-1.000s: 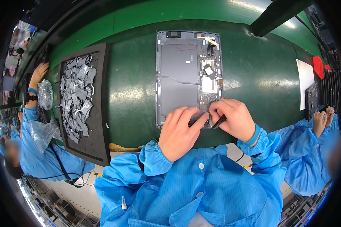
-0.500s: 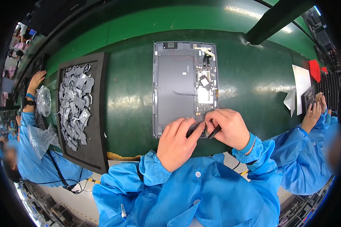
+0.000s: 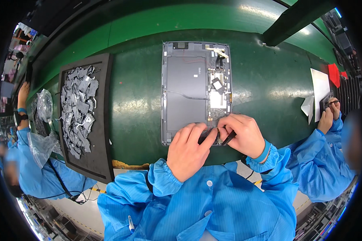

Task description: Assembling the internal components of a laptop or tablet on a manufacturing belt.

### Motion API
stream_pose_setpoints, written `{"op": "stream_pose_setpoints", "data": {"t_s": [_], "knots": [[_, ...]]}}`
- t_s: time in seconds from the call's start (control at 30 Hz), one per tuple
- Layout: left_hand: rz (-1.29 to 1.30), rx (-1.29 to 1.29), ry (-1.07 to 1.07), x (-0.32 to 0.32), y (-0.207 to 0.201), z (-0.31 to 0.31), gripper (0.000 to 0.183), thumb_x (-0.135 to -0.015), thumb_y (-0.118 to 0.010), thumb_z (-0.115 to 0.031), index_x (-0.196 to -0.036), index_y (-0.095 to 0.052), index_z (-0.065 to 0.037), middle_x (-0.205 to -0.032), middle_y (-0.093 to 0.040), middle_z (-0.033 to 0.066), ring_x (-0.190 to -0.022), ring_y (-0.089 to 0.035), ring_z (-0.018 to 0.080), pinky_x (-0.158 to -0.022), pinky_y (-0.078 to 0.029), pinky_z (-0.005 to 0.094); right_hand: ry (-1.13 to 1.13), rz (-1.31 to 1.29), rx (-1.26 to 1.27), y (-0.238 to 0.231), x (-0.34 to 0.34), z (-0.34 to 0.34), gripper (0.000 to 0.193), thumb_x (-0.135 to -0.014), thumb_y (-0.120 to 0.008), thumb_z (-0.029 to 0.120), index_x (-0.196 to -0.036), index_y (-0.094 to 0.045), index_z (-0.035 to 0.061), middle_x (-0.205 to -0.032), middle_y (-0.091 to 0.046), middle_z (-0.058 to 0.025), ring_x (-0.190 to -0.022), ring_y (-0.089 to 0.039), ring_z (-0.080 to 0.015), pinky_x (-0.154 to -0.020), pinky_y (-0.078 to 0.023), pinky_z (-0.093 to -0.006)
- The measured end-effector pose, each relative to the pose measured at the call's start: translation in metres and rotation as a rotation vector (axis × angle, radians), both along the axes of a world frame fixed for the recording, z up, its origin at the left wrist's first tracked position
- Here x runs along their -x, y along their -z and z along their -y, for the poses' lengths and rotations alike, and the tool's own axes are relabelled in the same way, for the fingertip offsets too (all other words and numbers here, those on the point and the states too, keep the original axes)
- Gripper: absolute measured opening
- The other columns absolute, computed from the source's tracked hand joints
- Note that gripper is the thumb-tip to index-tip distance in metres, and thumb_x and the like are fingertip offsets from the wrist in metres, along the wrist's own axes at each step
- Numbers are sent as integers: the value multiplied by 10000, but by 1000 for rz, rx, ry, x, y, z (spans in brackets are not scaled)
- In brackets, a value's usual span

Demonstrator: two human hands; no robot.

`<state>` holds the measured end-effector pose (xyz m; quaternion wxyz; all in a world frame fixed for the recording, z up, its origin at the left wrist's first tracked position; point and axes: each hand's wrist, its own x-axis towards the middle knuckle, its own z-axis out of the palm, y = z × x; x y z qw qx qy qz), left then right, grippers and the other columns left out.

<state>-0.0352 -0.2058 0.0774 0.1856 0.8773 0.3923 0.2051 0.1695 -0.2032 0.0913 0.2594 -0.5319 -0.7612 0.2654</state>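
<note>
An opened tablet housing (image 3: 186,78) lies on the green work surface in front of me. A broad dark grey battery fills its left side, and a circuit board (image 3: 217,98) runs down the right. My left hand (image 3: 189,152) bends over the lower edge, its thumb and index finger closed near the board's bottom end; what they grip is hidden. Close beside it, my right hand (image 3: 245,136) pinches a slim black tool that looks like tweezers (image 3: 229,138). Its tip meets the left fingertips by the lower right corner, where the contact point is covered.
A black foam tray (image 3: 104,120) heaped with small dark grey parts (image 3: 79,108) stands to the left. Clear plastic bags (image 3: 44,106) lie beyond it, near a co-worker's arm. Another co-worker handles a dark part at right, by white paper (image 3: 319,94). A dark post (image 3: 293,20) rises at the back right.
Both my hands stay almost in place at the tablet's lower edge. The left co-worker's hand has shifted outward; the right co-worker's hands have moved slightly.
</note>
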Motion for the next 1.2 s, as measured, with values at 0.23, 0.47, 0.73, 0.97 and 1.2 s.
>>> {"op": "stream_pose_setpoints", "data": {"t_s": [0.23, 0.47, 0.73, 0.97, 1.2], "knots": [[-2, 7, -5, 1, 0, 2, 574, -687, -710, -67, -1245, -623, -171, -1184, -543, 71, -1087, -543, 290, -832, -472, 414, -24, -43, -54, 5, -1, 0, 209, -706, -715, -18, -884, -639, 62, -641, -511, -60, -554, -528, -232, -553, -452, -337], [-7, -13, -6, -1, -1, 1, 570, -681, -712, -65, -1237, -635, -161, -1166, -541, 69, -1080, -549, 283, -848, -481, 396, 186, -195, 38, 1, -7, 11, 180, -806, -717, -14, -958, -635, 33, -698, -556, -67, -582, -552, -166, -540, -460, -293], [-48, -51, 18, 0, -1, -5, 544, -677, -711, -56, -1208, -653, -161, -1127, -554, 55, -1035, -565, 257, -830, -482, 383, 344, -189, -36, 3, -17, 21, 133, -840, -703, -13, -957, -645, 11, -723, -595, -81, -601, -572, -149, -545, -460, -279], [16, -20, 66, 3, -2, -12, 501, -681, -711, -37, -1167, -666, -149, -1105, -566, 54, -999, -572, 262, -814, -477, 392, 234, -156, 8, 3, -5, 25, 222, -794, -745, 18, -995, -653, 41, -695, -544, -69, -569, -532, -183, -537, -449, -305], [-18, -36, 94, -3, -7, -16, 539, -670, -712, -34, -1187, -662, -175, -1372, -493, 97, -1250, -474, 361, -977, -437, 447, 318, -191, 33, 12, 3, 15, 110, -818, -728, 51, -885, -647, 20, -688, -559, -92, -557, -547, -188, -530, -457, -315]]}}
